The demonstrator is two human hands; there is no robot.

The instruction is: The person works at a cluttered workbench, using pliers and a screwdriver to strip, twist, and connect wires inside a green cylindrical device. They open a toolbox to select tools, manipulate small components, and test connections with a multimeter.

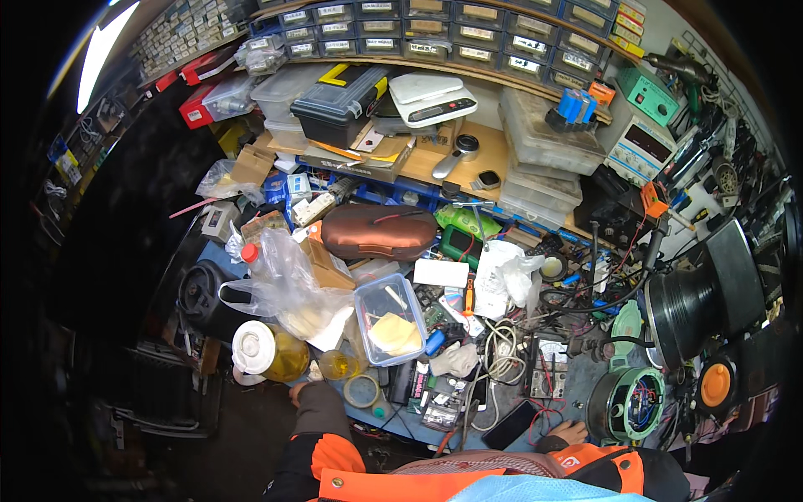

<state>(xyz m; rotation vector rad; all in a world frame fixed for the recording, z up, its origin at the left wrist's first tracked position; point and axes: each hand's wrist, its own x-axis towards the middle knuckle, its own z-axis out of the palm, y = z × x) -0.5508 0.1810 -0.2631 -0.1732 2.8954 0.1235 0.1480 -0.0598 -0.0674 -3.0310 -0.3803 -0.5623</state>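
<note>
My left hand [296,392] is at the bench's front edge, just below a glass pitcher [289,358] with a white lid and yellow liquid; most of its fingers are hidden by the sleeve and small size. A cup of yellow liquid [339,365] stands close to it, beside a roll of tape [361,391]. On the right, my right hand [567,434] lies on the bench with fingers stretched out, holding nothing. Near it are a round green housing [644,403] with wires inside, a black phone [512,424] and an analog meter [548,368] with red leads.
A clear plastic box [390,320] holds a yellow sponge-like piece. Behind it lie a brown case [379,232] and plastic bags [288,280]. Coiled cable [504,356] crosses the cluttered middle. A black ribbed cylinder [688,305] stands right. A scale [432,100] and drawers [381,29] are at the back.
</note>
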